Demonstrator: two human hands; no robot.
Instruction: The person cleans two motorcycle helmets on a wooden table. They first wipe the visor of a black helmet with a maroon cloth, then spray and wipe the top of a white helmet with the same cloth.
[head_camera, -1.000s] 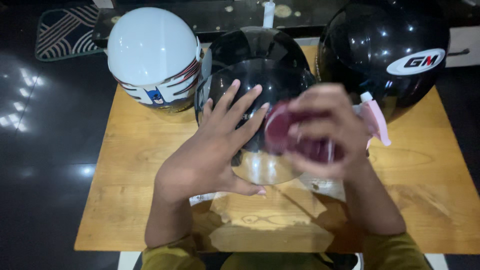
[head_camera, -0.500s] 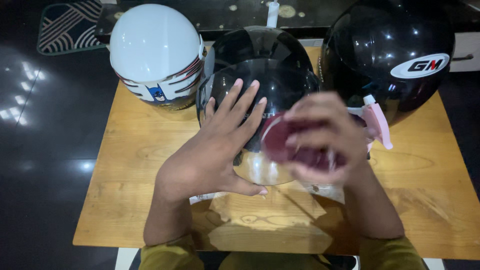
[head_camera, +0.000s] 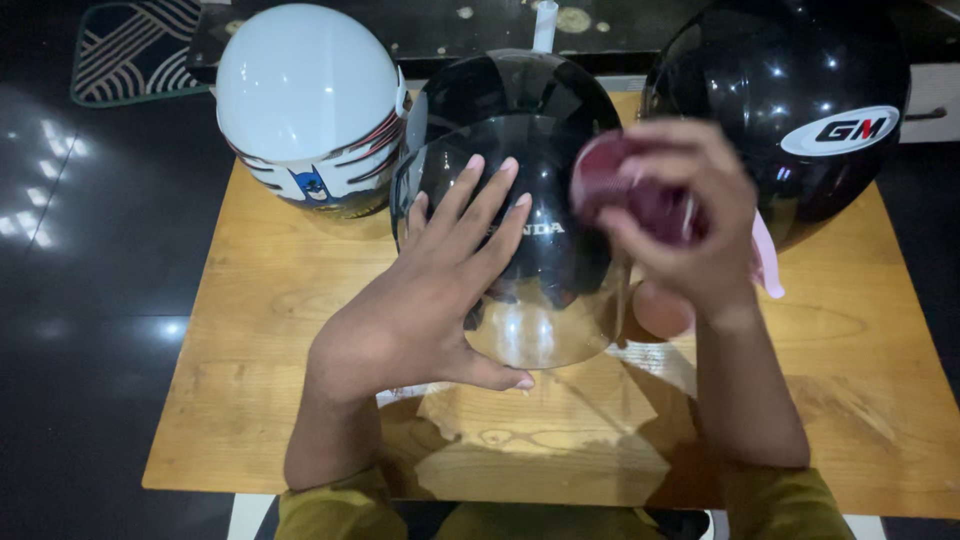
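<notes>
A black helmet (head_camera: 515, 100) with a clear visor (head_camera: 530, 330) stands in the middle of the wooden table (head_camera: 270, 300). My left hand (head_camera: 430, 290) lies flat on the visor's left side, fingers spread. My right hand (head_camera: 690, 215) is closed around a dark red cloth (head_camera: 625, 190), held at the helmet's upper right side. A pink spray bottle (head_camera: 765, 260) stands just behind my right hand, mostly hidden by it.
A white helmet with red stripes and a blue emblem (head_camera: 305, 105) stands at the table's back left. A large glossy black helmet (head_camera: 790, 90) stands at the back right. Dark shiny floor (head_camera: 90, 300) surrounds the table; a striped mat (head_camera: 135, 50) lies at the far left.
My right hand has moved the red cloth up and to the right, from the visor's lower front to the helmet's upper right side. My left hand has stayed put.
</notes>
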